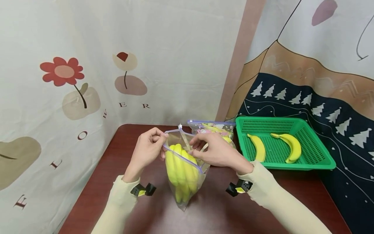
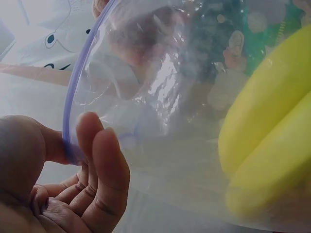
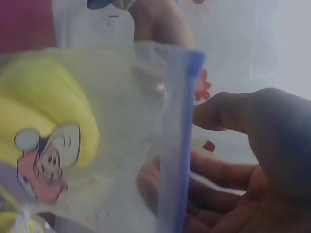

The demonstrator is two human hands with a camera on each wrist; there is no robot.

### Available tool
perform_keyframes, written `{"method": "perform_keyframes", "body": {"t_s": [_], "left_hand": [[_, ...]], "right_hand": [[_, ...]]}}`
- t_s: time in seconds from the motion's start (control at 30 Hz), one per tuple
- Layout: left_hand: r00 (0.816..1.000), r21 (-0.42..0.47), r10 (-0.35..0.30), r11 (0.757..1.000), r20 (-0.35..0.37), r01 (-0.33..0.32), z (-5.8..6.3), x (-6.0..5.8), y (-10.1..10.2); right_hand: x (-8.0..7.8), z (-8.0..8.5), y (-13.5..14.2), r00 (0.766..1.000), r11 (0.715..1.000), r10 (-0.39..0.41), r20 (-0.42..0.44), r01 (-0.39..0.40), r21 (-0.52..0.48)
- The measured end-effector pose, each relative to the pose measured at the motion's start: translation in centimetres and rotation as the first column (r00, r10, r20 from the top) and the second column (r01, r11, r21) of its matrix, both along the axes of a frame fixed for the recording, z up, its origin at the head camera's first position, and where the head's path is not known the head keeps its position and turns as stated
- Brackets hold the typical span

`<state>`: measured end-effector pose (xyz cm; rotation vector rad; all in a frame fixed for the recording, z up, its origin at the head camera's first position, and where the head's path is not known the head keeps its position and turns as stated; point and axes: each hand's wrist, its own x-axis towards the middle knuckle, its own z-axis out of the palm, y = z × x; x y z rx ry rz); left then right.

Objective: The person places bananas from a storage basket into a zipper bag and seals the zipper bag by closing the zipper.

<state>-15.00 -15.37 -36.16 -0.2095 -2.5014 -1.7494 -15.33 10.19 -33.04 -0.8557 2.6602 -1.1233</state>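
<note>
A clear zip bag [image 1: 201, 182] with a purple zip edge stands on the table, several yellow bananas [image 1: 179, 169] inside it. My left hand [image 1: 149, 144] pinches the left side of the bag's zip edge; in the left wrist view, thumb and fingers [image 2: 111, 165] meet at the purple strip [image 2: 77, 82]. My right hand [image 1: 219, 149] is at the right side of the mouth, its thumb apart from the fingers. Through the film in the right wrist view, a fingertip [image 3: 149, 182] shows beyond the zip strip [image 3: 177, 145]. A cartoon print [image 3: 48, 167] decorates the bag.
Behind the right hand lies another zip bag [image 1: 211, 123] with yellow contents. A green basket [image 1: 318, 152] at the right holds two bananas, one to the left [image 1: 257, 148] and one to the right [image 1: 293, 148]. A printed cloth [image 1: 181, 65] hangs behind the brown table [image 1: 117, 149].
</note>
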Motion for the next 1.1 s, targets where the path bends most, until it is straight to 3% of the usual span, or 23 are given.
{"method": "perform_keyframes", "body": {"t_s": [0.23, 0.4, 0.67, 0.9, 1.1], "left_hand": [[1.0, 0.037, -0.012, 0.999, 0.019, 0.011, 0.0, -0.1, -0.3], [0.999, 0.055, -0.017, 0.998, 0.041, 0.015, 0.0, -0.3, -0.4], [0.999, 0.074, -0.022, 0.997, 0.047, 0.019, -0.2, -0.4, -0.7], [0.998, 0.067, -0.029, 0.997, 0.063, 0.024, -0.3, -0.4, -1.0], [0.997, 0.067, -0.024, 0.998, 0.067, 0.02, -0.4, -0.3, -1.2]], "right_hand": [[-0.6, 0.1, 2.4, 0.993, 0.996, -0.061, -0.099, 0.054, -0.071], [-1.3, -0.1, 4.4, 0.984, 0.996, -0.088, -0.158, 0.083, -0.038], [-3.8, -0.8, 7.5, 0.976, 0.982, -0.119, -0.185, 0.143, 0.121], [-6.6, -1.9, 10.6, 0.966, 0.943, -0.19, -0.176, 0.23, 0.242], [-8.9, -3.3, 13.1, 0.967, 0.902, -0.213, -0.136, 0.249, 0.353]]}}
